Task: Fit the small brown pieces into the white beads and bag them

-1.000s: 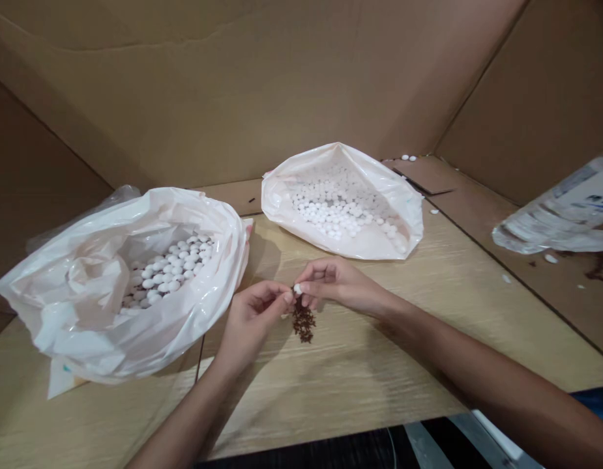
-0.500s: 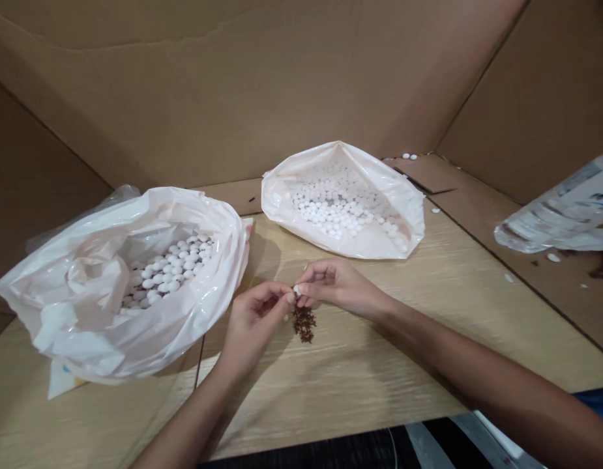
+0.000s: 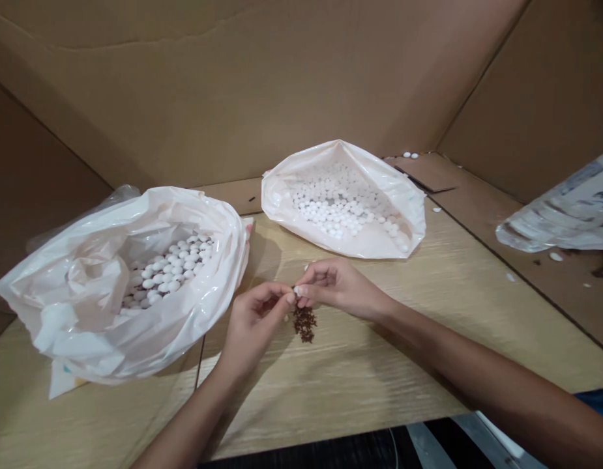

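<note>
My left hand (image 3: 256, 319) and my right hand (image 3: 333, 286) meet fingertip to fingertip over the wooden tabletop, both pinched closed. A small white oval piece (image 3: 296, 290) shows at my right thumb and index finger, and my left fingertips press close against it. What the left pinch itself holds is too small to make out. Just below the fingertips lies a little heap of dark brown, twig-like bits (image 3: 305, 324). To the left stands an open white plastic bag (image 3: 184, 345) with many white oval pieces (image 3: 171, 270) inside.
Beyond my hands lies a second open white bag (image 3: 340, 246) holding white pieces (image 3: 330, 208). A clear plastic bottle (image 3: 550, 218) lies at the right. Cardboard walls (image 3: 262, 85) enclose the table (image 3: 340, 397) at the back and sides. A few loose white pieces (image 3: 411, 156) sit near the back corner.
Both hands keep nearly the same place and pinch, with only a slight shift at the fingertips. The bags and the brown heap have not moved.
</note>
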A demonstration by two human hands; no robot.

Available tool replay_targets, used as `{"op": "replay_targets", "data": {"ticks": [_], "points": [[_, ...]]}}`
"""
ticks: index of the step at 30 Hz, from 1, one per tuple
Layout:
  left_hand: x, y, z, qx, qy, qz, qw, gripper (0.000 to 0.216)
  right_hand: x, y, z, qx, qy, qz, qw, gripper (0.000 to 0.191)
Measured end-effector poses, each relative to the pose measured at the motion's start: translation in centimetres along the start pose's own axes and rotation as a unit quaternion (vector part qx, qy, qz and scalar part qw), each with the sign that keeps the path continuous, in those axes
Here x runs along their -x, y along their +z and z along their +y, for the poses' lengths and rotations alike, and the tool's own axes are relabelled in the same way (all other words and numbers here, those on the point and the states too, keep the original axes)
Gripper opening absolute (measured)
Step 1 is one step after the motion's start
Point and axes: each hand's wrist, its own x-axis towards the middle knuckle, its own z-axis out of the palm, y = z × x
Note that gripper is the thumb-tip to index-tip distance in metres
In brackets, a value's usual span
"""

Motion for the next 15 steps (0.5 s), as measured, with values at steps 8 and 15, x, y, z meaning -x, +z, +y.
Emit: {"op": "replay_targets", "data": {"ticks": [8, 15], "points": [[0.07, 0.10, 0.04, -0.001, 0.004, 0.013, 1.000, 0.009, 0.06, 0.15, 0.39, 0.025, -0.012, 0.016, 0.999, 0.031], [0.21, 0.18, -0.02, -0.013, -0.005, 0.030, 0.999, 0.009, 0.15, 0.51, 0.50, 0.043, -0.004, 0.043, 0.998, 0.030]]}}
